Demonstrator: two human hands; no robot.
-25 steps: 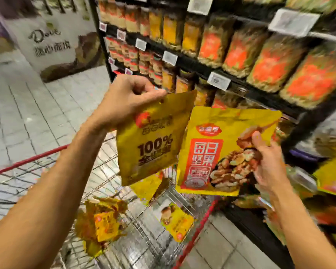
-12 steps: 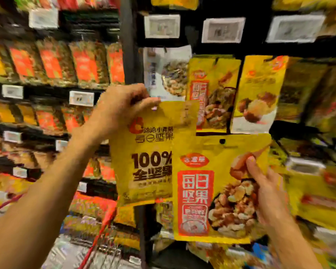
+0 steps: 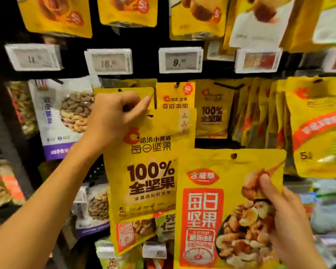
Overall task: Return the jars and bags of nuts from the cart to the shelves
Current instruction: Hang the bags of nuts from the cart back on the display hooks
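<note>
My left hand (image 3: 114, 117) pinches the top edge of a yellow nut bag printed "100%" (image 3: 149, 167) and holds it up against the hanging display, just below a row of yellow bags on pegs (image 3: 211, 109). My right hand (image 3: 279, 216) grips the right edge of a second yellow nut bag with a red label and a nut picture (image 3: 221, 210), lower and to the right, in front of the shelves. This bag overlaps the first one's right side. The cart is out of view.
Price tags (image 3: 180, 60) run along a black rail above the pegs. More yellow bags hang above (image 3: 128, 10) and at the right (image 3: 318, 129). A white and purple nut bag (image 3: 64, 117) hangs to the left. Shelves of packaged nuts fill the lower left.
The view has swung from the cart to the hanging display and come closer. Both hands have carried their bags up to the pegs, the left one highest.
</note>
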